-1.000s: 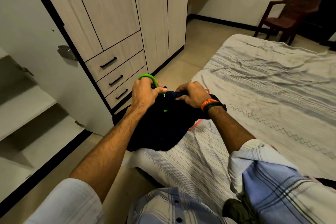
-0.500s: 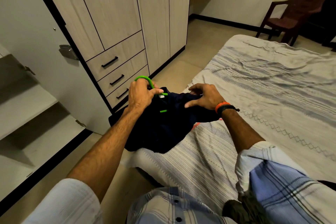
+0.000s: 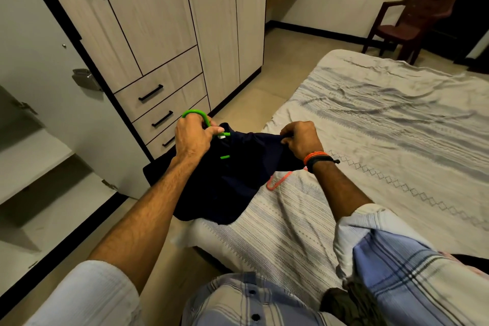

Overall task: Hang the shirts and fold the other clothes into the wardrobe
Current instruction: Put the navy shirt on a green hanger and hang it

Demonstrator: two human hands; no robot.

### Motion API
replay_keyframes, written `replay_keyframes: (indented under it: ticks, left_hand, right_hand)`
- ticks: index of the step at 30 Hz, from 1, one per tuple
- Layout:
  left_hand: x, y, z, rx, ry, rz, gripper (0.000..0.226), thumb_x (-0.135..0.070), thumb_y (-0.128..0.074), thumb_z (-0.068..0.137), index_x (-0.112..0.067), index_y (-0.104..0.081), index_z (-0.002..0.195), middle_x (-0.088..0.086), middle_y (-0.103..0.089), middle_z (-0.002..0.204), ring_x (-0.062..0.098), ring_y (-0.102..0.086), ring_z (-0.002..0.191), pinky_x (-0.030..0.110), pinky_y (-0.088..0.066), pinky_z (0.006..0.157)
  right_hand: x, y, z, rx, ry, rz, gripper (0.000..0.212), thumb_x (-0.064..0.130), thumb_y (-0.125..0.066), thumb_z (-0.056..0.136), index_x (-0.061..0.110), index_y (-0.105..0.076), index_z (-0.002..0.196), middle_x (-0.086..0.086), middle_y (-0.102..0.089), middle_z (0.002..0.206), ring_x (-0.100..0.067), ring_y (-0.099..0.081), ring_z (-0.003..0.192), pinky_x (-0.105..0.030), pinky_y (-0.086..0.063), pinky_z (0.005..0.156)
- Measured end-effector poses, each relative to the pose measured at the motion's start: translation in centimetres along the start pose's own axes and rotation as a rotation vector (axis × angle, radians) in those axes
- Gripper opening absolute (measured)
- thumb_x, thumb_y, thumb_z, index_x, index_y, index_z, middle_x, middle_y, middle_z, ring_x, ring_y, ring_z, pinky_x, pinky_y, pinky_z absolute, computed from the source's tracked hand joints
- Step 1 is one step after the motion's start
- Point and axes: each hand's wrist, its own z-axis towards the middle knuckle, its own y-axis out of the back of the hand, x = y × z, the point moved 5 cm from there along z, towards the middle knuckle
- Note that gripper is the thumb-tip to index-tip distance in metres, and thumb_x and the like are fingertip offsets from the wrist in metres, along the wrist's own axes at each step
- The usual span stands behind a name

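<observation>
The green hanger [image 3: 197,116] is gripped by the left hand [image 3: 194,137]; the dark shirt [image 3: 238,174] is pinched by the right hand [image 3: 301,139]. The shoulder could be missed and the shirt slip off.

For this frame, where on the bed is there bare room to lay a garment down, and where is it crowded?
Free: the wide stretch of bed right of the right hand, toward the chair. Crowded: the near-left corner, where the dark shirt on the green hanger, gripped by the left hand, overhangs the edge, with a pink hanger beside it.
</observation>
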Motion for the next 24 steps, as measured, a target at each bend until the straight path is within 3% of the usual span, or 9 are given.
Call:
replay_keyframes:
  ticks: [4,7,10,13,16,19,24]
  left_hand:
    - [0.1,0.4,0.1,-0.018,0.004,0.012,0.017,-0.029,-0.083,0.074,-0.017,-0.072,0.08,-0.001,-0.07,0.084,0.012,-0.066,0.081,0.029,-0.056,0.074]
    - [0.6,0.9,0.3,-0.063,0.037,-0.022,0.016,-0.028,-0.083,0.074,-0.017,-0.073,0.08,-0.004,-0.07,0.083,0.012,-0.066,0.08,0.021,-0.051,0.071]
    - [0.6,1.2,0.5,-0.072,0.057,-0.041,0.018,-0.028,-0.083,0.076,-0.014,-0.074,0.084,-0.003,-0.069,0.083,0.007,-0.063,0.076,0.005,-0.039,0.059]
    - [0.0,0.8,0.4,-0.053,0.039,-0.049,0.018,-0.028,-0.083,0.075,-0.015,-0.073,0.083,-0.005,-0.069,0.083,0.006,-0.062,0.075,0.005,-0.037,0.058]
    - [-0.7,0.0,0.1,-0.004,0.009,-0.045,0.017,-0.029,-0.082,0.075,-0.017,-0.07,0.08,-0.008,-0.066,0.078,0.0,-0.058,0.07,0.006,-0.036,0.056]
    - [-1.4,-0.6,-0.1,0.028,-0.013,-0.034,0.018,-0.028,-0.081,0.076,-0.016,-0.068,0.079,-0.009,-0.064,0.077,0.0,-0.058,0.072,0.006,-0.037,0.054]
    - [-2.1,-1.2,-0.1,0.07,-0.072,-0.032,0.021,-0.029,-0.083,0.074,-0.015,-0.075,0.087,-0.004,-0.071,0.084,0.002,-0.063,0.077,0.014,-0.049,0.064]
  right_hand:
    - [-1.5,0.5,-0.6,-0.108,-0.069,0.075,0.018,-0.005,-0.071,0.082,0.002,-0.077,0.096,-0.014,-0.075,0.097,-0.026,-0.069,0.095,-0.028,-0.051,0.094]
    - [-3.1,1.1,-1.2,-0.236,-0.225,0.205,0.018,-0.008,-0.066,0.081,0.002,-0.077,0.091,-0.014,-0.074,0.094,-0.027,-0.068,0.095,-0.025,-0.05,0.094]
    - [-3.6,0.6,-1.5,-0.107,-0.307,0.101,0.035,-0.008,-0.062,0.076,0.007,-0.074,0.105,-0.015,-0.071,0.107,-0.032,-0.066,0.101,-0.033,-0.054,0.091]
    - [-1.4,0.4,-1.4,-0.059,-0.145,0.104,0.054,0.004,-0.064,0.071,0.01,-0.065,0.124,-0.012,-0.066,0.124,-0.029,-0.061,0.115,-0.034,-0.048,0.101]
    - [1.9,0.6,-1.3,-0.088,0.109,0.087,0.056,0.025,-0.062,0.071,0.015,-0.062,0.126,-0.007,-0.062,0.127,-0.026,-0.054,0.12,-0.039,-0.042,0.107]
    - [4.9,0.0,-0.8,-0.01,0.295,0.031,0.051,0.035,-0.07,0.081,0.019,-0.061,0.128,-0.003,-0.062,0.129,-0.022,-0.05,0.123,-0.035,-0.034,0.108]
    - [8.0,-1.5,-0.1,0.152,0.415,0.008,0.031,0.036,-0.069,0.088,0.018,-0.069,0.114,-0.002,-0.072,0.107,-0.02,-0.064,0.099,-0.037,-0.052,0.089]
